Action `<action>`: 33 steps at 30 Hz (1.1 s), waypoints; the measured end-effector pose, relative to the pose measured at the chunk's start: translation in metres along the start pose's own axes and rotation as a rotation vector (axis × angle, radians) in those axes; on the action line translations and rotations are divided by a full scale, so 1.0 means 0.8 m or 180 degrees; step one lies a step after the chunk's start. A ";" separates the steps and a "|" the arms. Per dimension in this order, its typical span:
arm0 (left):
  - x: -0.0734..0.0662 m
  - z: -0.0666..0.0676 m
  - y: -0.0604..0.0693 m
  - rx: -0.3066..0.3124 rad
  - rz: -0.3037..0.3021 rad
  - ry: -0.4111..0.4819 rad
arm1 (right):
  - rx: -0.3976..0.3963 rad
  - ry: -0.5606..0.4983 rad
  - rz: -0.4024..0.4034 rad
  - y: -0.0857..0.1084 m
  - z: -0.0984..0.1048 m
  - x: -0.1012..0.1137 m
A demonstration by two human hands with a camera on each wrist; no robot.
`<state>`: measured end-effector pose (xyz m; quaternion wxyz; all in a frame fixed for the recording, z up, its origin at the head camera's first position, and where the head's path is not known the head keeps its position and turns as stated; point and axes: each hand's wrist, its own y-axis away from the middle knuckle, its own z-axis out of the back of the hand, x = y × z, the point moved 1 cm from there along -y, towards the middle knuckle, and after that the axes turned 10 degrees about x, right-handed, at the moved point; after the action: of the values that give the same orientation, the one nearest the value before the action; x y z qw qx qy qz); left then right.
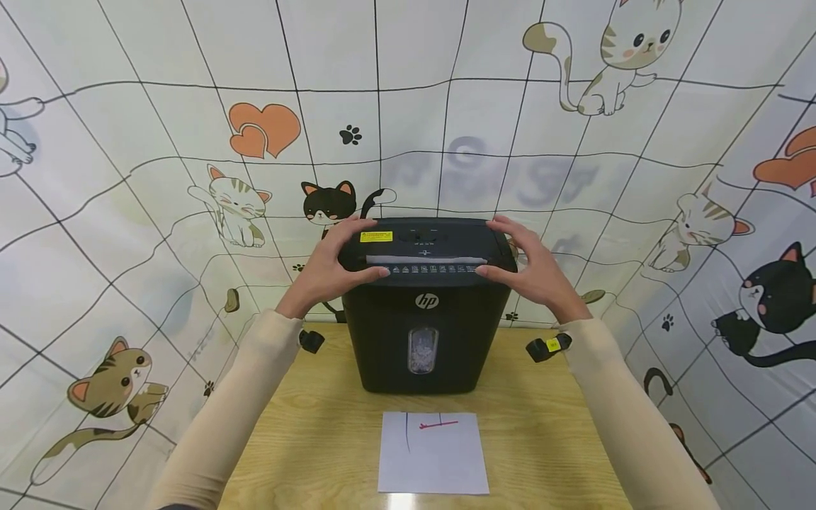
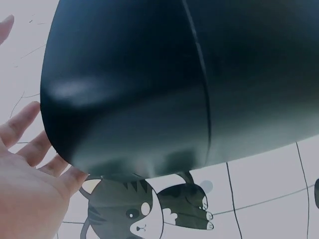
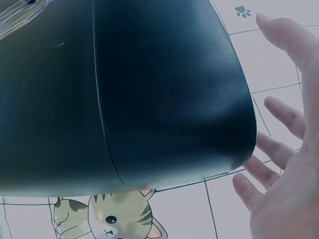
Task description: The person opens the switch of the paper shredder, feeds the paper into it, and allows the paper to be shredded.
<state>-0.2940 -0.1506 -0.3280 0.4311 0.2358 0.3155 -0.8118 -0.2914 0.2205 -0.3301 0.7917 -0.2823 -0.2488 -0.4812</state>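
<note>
A black hp paper shredder [image 1: 423, 312] stands upright on the wooden table, with shredded paper behind its window [image 1: 423, 350]. My left hand [image 1: 334, 261] is at its upper left corner, thumb over the front of the lid, fingers toward the back edge. At the upper right corner, my right hand [image 1: 532, 265] mirrors it. Both wrist views show the fingers spread and only slightly bent by the shredder's dark side [image 3: 169, 89], the thumbs apart from it. Whether the fingertips touch cannot be told. A white paper sheet [image 1: 433, 457] with a red mark lies in front.
A yellow label [image 1: 376, 236] and a long feed slot [image 1: 426, 260] are on the lid. The light wooden table [image 1: 306, 439] extends to both sides. A white cloth with cat drawings [image 1: 408, 42] hangs close behind and at the sides.
</note>
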 end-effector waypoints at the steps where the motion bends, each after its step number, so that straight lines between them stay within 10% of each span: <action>1: 0.001 0.000 0.001 -0.0003 -0.0047 -0.0037 | 0.0005 0.0031 0.0016 0.001 0.000 0.000; 15: 0.014 -0.016 0.039 -0.0235 -0.0263 -0.0479 | -0.0068 0.0343 0.0142 0.031 -0.005 -0.017; 33: 0.060 -0.059 0.103 -0.0539 0.0194 -0.0197 | -0.0136 0.0173 -0.0176 0.084 -0.040 -0.061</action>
<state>-0.2435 -0.1788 -0.4172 0.4834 0.1829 0.3622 -0.7757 -0.2468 0.2539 -0.3994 0.7784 -0.2790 -0.2245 -0.5156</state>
